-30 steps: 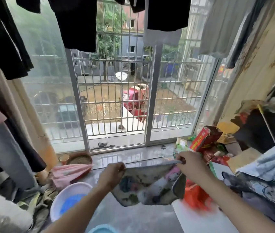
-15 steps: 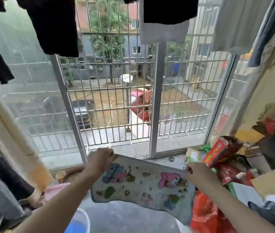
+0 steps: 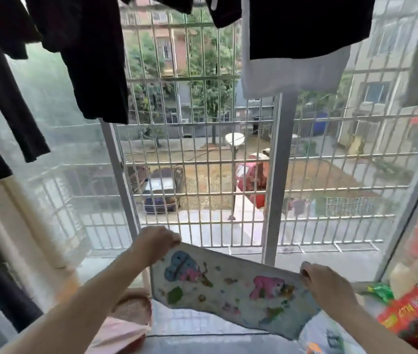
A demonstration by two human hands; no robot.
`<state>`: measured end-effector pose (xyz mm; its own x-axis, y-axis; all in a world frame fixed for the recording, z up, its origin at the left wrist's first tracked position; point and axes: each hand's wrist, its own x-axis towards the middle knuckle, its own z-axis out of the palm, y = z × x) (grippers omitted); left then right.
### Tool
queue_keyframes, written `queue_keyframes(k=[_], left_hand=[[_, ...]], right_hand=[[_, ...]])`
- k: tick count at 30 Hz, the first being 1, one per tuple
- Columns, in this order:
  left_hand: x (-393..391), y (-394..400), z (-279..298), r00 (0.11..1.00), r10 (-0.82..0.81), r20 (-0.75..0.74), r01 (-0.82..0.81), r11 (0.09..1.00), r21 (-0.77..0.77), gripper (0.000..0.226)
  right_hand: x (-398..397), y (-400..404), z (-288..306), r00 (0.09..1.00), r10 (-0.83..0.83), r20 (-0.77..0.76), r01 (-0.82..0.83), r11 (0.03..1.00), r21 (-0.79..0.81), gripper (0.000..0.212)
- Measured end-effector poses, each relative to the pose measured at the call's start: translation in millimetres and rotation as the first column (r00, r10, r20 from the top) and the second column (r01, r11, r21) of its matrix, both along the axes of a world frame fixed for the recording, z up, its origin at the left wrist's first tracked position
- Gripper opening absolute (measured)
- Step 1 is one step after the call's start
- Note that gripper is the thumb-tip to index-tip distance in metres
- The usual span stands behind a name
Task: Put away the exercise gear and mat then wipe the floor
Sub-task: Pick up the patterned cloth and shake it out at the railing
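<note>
A pale cloth [image 3: 231,290] printed with blue, pink and green cartoon figures hangs spread out in front of me, below the barred window. My left hand [image 3: 155,244] pinches its upper left corner. My right hand [image 3: 324,284] grips its upper right corner, a little lower than the left. The cloth's bottom edge hangs free above the floor. No exercise gear or mat is in view.
Dark clothes [image 3: 95,60] and a white garment [image 3: 292,72] hang overhead. A barred window [image 3: 202,175] fills the front. A red box [image 3: 412,315] and green wrapper [image 3: 379,290] lie at the right. A brown pot [image 3: 134,306] and pink cloth [image 3: 118,335] sit at lower left.
The cloth went from bunched between my hands to stretched flat, and both hands rose with it toward the window. My view tilted upward, away from the floor and basin.
</note>
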<state>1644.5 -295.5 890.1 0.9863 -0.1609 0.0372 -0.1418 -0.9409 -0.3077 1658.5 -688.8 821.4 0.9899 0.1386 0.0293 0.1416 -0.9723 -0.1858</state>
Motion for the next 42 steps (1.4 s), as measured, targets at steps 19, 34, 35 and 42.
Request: queue_keyframes(k=[19, 34, 35, 42], left_hand=[[316, 161, 50, 0.958, 0.154, 0.241, -0.055, 0.927, -0.372, 0.019], [509, 231, 67, 0.921, 0.252, 0.297, -0.029, 0.804, -0.594, 0.011], [522, 230, 70, 0.918, 0.253, 0.304, -0.017, 0.793, -0.609, 0.009], [630, 254, 83, 0.890, 0.264, 0.373, 0.015, 0.799, -0.601, 0.011]], right_hand=[[367, 142, 99, 0.961, 0.069, 0.269, -0.012, 0.978, -0.208, 0.020], [589, 212, 115, 0.934, 0.046, 0.354, -0.040, 0.999, -0.026, 0.022], [608, 213, 116, 0.937, 0.028, 0.349, -0.036, 0.999, 0.014, 0.021], [735, 228, 123, 0.945, 0.085, 0.316, -0.136, 0.981, 0.141, 0.025]])
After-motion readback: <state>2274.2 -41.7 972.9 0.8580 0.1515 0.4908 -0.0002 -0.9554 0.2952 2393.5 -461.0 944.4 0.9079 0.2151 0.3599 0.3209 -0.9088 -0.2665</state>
